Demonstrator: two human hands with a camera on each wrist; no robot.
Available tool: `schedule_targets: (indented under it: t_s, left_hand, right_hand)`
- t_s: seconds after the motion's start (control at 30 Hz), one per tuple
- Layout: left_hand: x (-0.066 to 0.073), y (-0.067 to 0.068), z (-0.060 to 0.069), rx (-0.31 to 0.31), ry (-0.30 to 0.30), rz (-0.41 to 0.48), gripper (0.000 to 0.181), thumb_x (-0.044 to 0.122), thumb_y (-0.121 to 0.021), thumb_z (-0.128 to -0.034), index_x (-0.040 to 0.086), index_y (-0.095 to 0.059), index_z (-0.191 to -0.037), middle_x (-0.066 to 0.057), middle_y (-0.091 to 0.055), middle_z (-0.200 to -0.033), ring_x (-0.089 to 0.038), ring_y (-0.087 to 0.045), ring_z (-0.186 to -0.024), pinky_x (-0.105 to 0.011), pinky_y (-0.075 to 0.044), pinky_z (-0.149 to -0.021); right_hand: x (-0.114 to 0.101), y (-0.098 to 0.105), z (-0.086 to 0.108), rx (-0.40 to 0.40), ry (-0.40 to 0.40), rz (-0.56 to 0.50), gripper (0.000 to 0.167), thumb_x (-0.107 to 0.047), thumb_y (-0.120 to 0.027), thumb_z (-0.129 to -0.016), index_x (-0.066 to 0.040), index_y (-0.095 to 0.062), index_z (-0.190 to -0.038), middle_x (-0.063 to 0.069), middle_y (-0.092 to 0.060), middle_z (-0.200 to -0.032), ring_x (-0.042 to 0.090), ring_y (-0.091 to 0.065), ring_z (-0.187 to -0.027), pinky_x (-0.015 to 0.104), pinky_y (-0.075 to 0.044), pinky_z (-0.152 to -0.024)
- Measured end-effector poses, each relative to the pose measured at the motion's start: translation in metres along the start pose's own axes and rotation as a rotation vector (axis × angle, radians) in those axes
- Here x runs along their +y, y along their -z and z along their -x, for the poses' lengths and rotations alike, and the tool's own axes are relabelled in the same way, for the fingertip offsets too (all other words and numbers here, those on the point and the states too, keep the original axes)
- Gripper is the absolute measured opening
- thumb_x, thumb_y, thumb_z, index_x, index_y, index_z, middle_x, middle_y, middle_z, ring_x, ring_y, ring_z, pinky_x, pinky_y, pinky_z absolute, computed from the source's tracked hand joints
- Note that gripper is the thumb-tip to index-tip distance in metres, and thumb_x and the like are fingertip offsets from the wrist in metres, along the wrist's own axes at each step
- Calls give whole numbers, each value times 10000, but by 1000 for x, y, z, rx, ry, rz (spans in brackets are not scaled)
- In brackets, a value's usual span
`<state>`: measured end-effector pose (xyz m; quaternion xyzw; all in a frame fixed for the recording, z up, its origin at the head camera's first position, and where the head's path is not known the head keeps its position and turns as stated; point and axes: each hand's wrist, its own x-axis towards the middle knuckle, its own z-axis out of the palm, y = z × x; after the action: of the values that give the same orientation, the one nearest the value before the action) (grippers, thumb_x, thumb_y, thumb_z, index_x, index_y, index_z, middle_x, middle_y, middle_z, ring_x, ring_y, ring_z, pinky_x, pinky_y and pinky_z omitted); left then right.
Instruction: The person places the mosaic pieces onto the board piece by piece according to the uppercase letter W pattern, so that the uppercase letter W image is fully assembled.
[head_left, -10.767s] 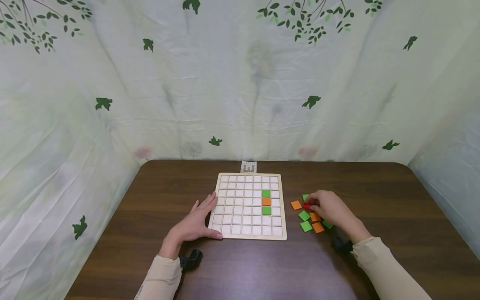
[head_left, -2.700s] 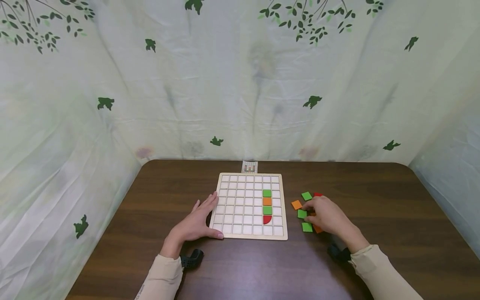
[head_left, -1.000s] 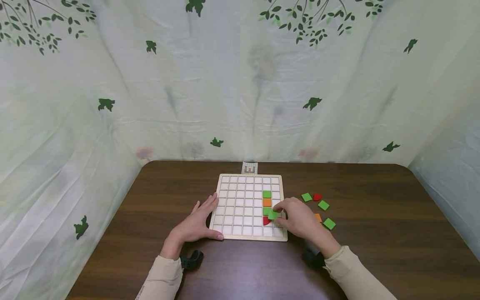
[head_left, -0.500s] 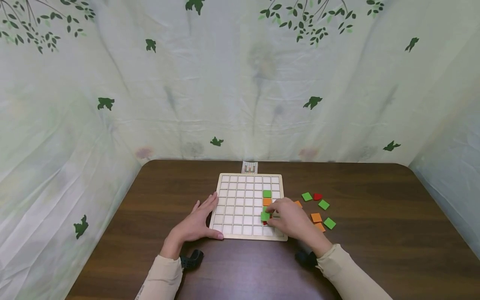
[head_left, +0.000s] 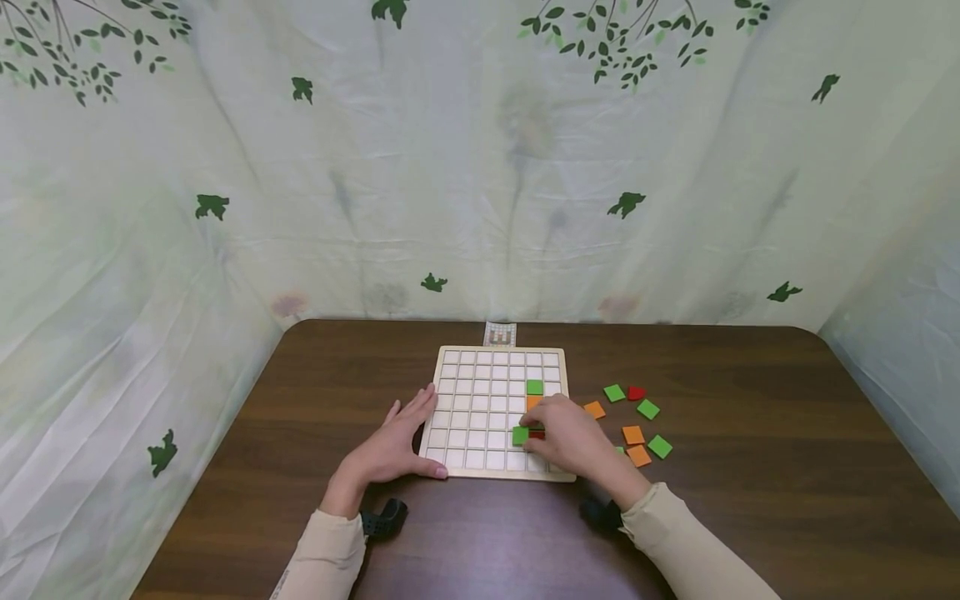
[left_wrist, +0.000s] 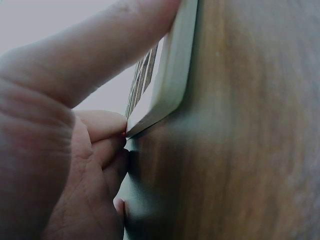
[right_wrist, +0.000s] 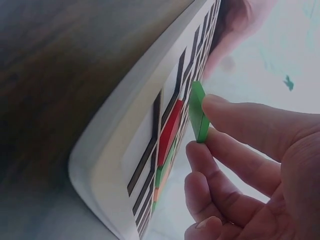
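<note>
A pale gridded board (head_left: 480, 476) lies on the table, with a column of green (head_left: 534, 387), orange (head_left: 533, 402) and red (head_left: 536, 434) tiles on its right part. My right hand (head_left: 573, 437) pinches a green tile (head_left: 520, 436) between thumb and fingers just left of the red one. The right wrist view shows this held green tile (right_wrist: 198, 112) tilted and raised off the board, near the red tile (right_wrist: 169, 132). My left hand (head_left: 390, 446) rests spread along the board's left edge, its thumb at the near left corner. The left wrist view shows that thumb (left_wrist: 100, 50) on the board's rim (left_wrist: 175, 75).
Right of the board lie loose green (head_left: 660, 447), orange (head_left: 639, 456) and red (head_left: 636, 392) tiles; one green tile is partly behind my right wrist. A small printed card (head_left: 499, 334) sits beyond the board's far edge. Patterned cloth (head_left: 480, 167) hangs behind the table.
A red tile came onto the board below the green one. My right hand took a green tile from the loose ones and moved it left over the board. My left hand stayed in place.
</note>
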<state>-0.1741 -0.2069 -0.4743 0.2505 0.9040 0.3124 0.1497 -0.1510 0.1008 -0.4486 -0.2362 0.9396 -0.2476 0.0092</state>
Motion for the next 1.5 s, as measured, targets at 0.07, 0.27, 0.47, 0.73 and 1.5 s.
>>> schedule_targets:
  t_s: [0.07,0.27,0.47,0.73,1.5]
  left_hand:
    - [1,0,0,-3,6,-2,1222,491,-881,-722,-16,-183,-1587,-151,-106,-1672,-315,-81,-1538,-577,2,-1207]
    - [2,1,-1,-5,16,-1,1224,500,-880,-721,-5,-182,-1591,-128,-99,-1676,-299,-76,-1540,-566,7,-1211]
    - [2,1,-1,-8,16,6,1220,501,-876,-727,-12,-181,-1588,-128,-95,-1677,-303,-75,-1540,-564,12,-1211]
    - [0,1,-1,-12,25,4,1228,513,-869,-730,-4,-165,-1593,-117,-83,-1680,-298,-67,-1541,-561,18,-1211]
    - [2,1,0,-7,6,-5,1217,489,-877,-732,-16,-174,-1588,-141,-98,-1675,-308,-68,-1540,-572,8,-1208]
  right_hand:
    - [-1,-1,-1,-6,3,7,173,-177,-837,-822,-120,-801,-981,-21,-728,-926,208,-609,-931,351,-535,-759]
    - [-2,-1,-3,-20,24,21,161,-172,-829,-829,-109,-799,-974,-14,-723,-912,196,-609,-896,355,-536,-753]
    - [-3,-2,-4,-28,28,40,156,-172,-827,-831,-110,-798,-971,-12,-723,-912,203,-609,-905,363,-537,-768]
    - [-2,-4,-5,-34,38,43,163,-173,-829,-829,-109,-796,-975,-12,-727,-919,208,-607,-921,369,-537,-780]
    - [-2,-7,-4,-17,27,64,195,-177,-843,-813,-118,-792,-992,-3,-713,-955,199,-574,-902,333,-513,-715]
